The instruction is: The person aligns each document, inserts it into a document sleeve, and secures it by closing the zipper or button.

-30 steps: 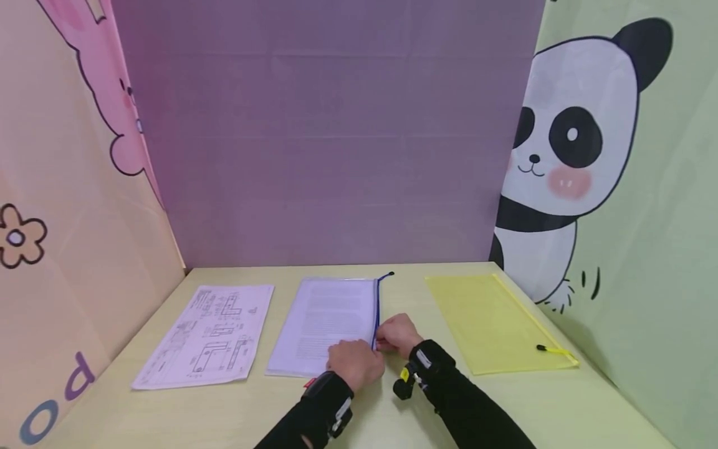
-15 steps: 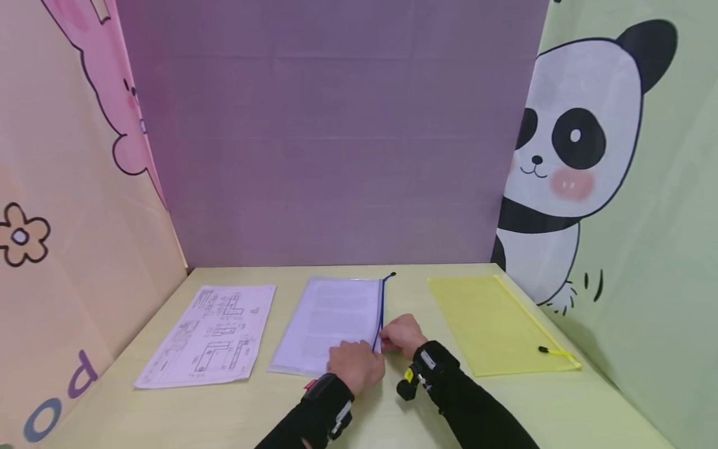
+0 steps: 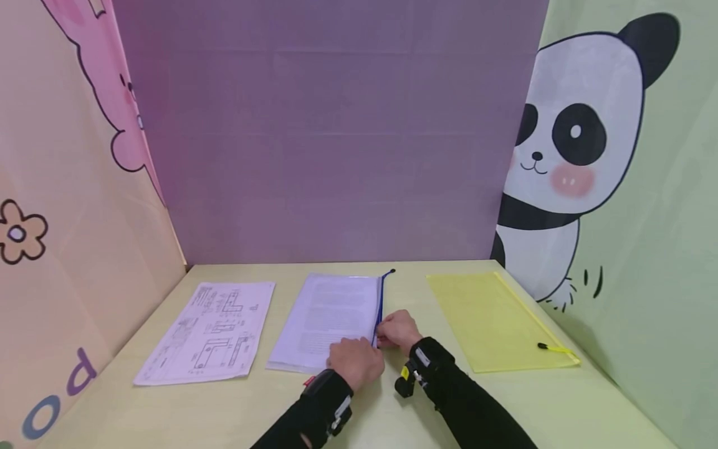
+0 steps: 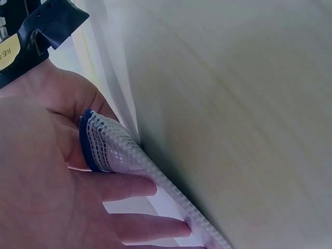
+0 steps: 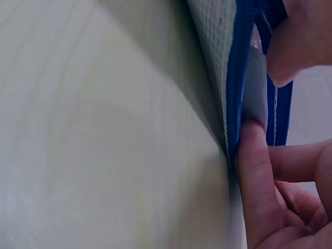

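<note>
A clear zip document pouch (image 3: 325, 318) with blue zipper trim lies mid-table, printed sheets showing in it. At its near right corner my left hand (image 3: 354, 363) grips the edge; in the left wrist view its fingers (image 4: 127, 187) lie along the white mesh side. My right hand (image 3: 399, 330) pinches the blue zipper edge (image 5: 236, 78) close beside it. In the right wrist view the zipper stands parted there, with a paper edge (image 5: 254, 88) inside and one right fingertip (image 5: 253, 137) at the gap. The left thumb is hidden in the left wrist view.
Left of the pouch lies a sheet (image 3: 210, 333) of technical drawings. On the right lies a yellow zip pouch (image 3: 482, 324) with a black-tipped yellow pull (image 3: 552, 350). A purple panel (image 3: 336, 137) closes the table's back, with printed walls on both sides.
Over the last half second my right hand shifts slightly left, nearer the left hand. The left hand keeps its grip on the corner, and the view tilts a little.
</note>
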`<state>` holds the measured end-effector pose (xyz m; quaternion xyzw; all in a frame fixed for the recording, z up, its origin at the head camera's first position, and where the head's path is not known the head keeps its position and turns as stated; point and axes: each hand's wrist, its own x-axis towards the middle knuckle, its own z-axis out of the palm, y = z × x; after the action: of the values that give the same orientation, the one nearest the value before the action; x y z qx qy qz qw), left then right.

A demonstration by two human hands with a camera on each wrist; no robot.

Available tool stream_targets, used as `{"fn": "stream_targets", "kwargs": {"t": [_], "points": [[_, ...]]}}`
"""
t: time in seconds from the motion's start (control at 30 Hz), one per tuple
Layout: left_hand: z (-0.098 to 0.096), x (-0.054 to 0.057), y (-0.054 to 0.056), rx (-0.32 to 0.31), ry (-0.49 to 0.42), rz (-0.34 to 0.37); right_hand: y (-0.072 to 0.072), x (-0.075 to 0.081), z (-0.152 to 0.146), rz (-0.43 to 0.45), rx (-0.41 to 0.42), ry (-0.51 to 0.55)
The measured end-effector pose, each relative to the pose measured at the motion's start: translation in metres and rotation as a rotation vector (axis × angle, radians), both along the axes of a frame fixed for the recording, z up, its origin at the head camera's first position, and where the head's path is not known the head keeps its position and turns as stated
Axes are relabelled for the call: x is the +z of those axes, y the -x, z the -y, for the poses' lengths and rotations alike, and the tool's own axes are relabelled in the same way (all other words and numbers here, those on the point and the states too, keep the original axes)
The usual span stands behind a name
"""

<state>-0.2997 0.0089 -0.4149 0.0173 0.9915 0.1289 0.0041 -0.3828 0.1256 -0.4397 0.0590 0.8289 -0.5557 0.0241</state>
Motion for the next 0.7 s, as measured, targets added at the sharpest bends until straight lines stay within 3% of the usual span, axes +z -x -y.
{"fn": "stream_targets", "kwargs": {"t": [0.33,0.7], "points": [[-0.0006,-0.002,0.001,0.012,-0.009,0.013,0.0027,-0.0021,0.0006,-0.003,0.036,-0.029],[0.0047,-0.0034,-0.002,-0.036,0.029,-0.086,-0.0029,0.0042,-0.0087,-0.078,0.128,-0.225]]}}
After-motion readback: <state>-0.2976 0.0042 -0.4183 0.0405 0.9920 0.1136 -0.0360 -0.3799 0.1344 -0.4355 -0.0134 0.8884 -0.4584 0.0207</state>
